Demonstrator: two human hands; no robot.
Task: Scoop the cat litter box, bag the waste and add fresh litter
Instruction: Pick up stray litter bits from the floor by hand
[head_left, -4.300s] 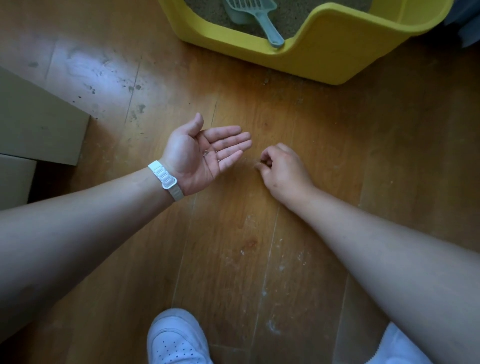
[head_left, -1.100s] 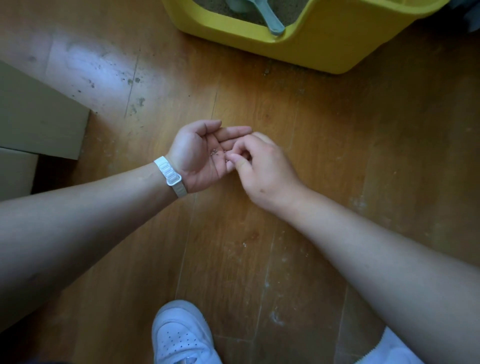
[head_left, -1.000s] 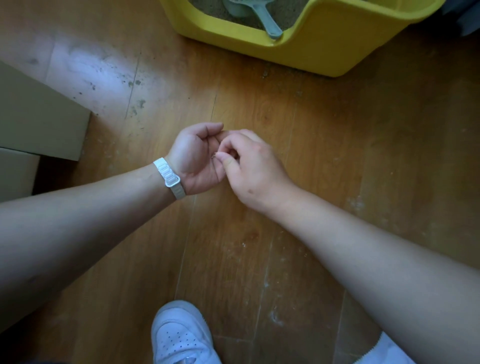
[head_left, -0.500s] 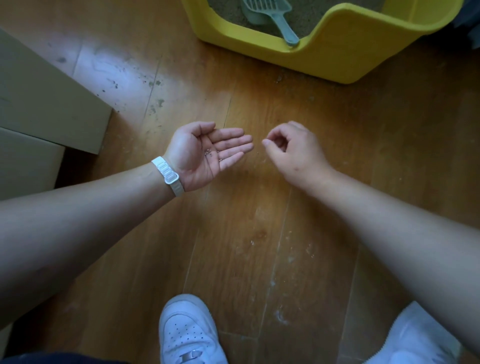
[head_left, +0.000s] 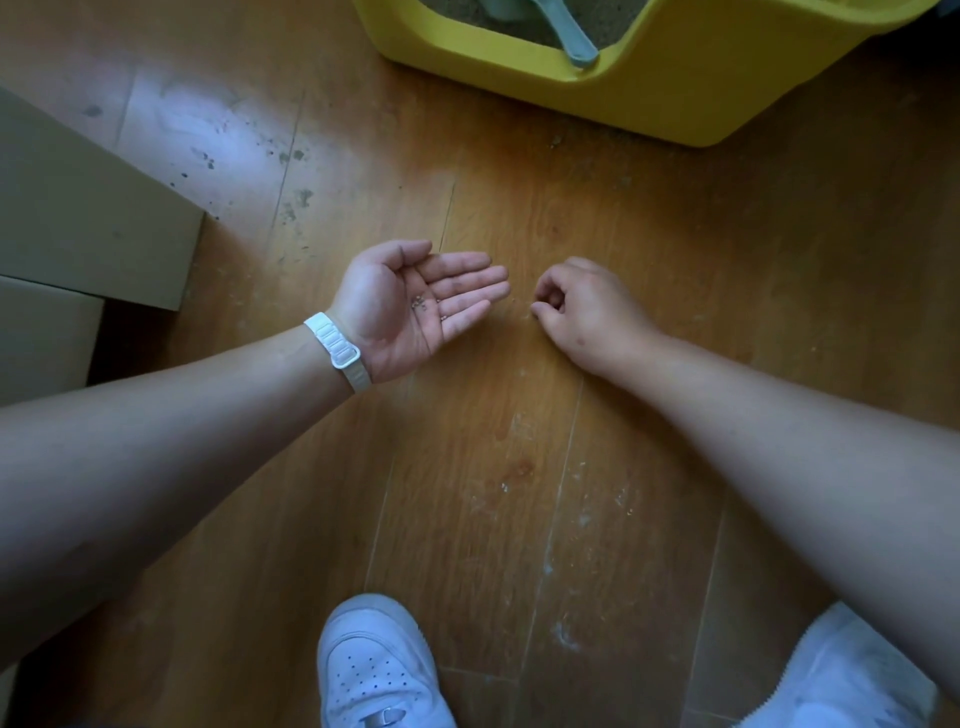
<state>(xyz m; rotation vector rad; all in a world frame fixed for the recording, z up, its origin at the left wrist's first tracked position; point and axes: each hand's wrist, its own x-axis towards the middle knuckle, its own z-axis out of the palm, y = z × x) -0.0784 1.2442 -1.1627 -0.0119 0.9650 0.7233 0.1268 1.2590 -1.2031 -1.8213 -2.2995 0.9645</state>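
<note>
Wood floor (head_left: 519, 467) dusty, speckled; yellow litter box (head_left: 649, 98) ahead.

A wooden plank floor (head_left: 519, 426) is marked with dark specks (head_left: 293, 200) at upper left and pale smears (head_left: 569, 519) lower down. A tan box (head_left: 88, 208) is set at the left edge, with a second box (head_left: 41, 338) touching it on the nearer side. One white shoe (head_left: 374, 670) is seen at bottom centre and another white shoe (head_left: 841, 680) at bottom right.
</note>
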